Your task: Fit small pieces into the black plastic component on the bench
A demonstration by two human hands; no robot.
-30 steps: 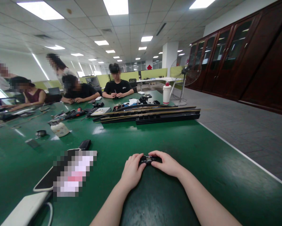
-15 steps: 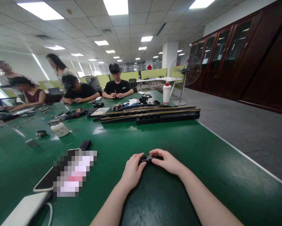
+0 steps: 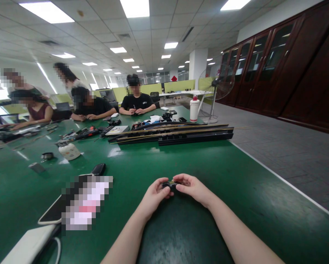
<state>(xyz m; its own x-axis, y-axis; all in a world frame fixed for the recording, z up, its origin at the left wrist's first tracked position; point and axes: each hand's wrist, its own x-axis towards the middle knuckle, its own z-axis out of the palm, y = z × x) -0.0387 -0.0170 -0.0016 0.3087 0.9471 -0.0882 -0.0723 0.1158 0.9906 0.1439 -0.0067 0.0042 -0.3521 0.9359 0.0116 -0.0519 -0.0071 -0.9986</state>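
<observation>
A small black part with a yellowish-brown patch on top (image 3: 171, 184) is held between my two hands, just over the green table (image 3: 197, 161). My left hand (image 3: 156, 192) is closed on its left end, with the thumb on the near side. Around the right end, my right hand (image 3: 190, 187) is closed too, thumb and fingers pinching it. Much of the part is covered by my fingers, and its exact kind cannot be made out.
Long black profiles with thin brass-coloured rods (image 3: 197, 136) lie across the table ahead. To the left are a phone-like black slab (image 3: 52, 209), a white device (image 3: 29, 244) with a cable and a white jar (image 3: 69, 151). A white bottle (image 3: 194, 110) stands farther back. Several people sit or stand beyond.
My left hand has turned and shifted its grip, its fingers now curling under the black part. The part has tilted slightly. At far left, a standing person has moved a little rightward.
</observation>
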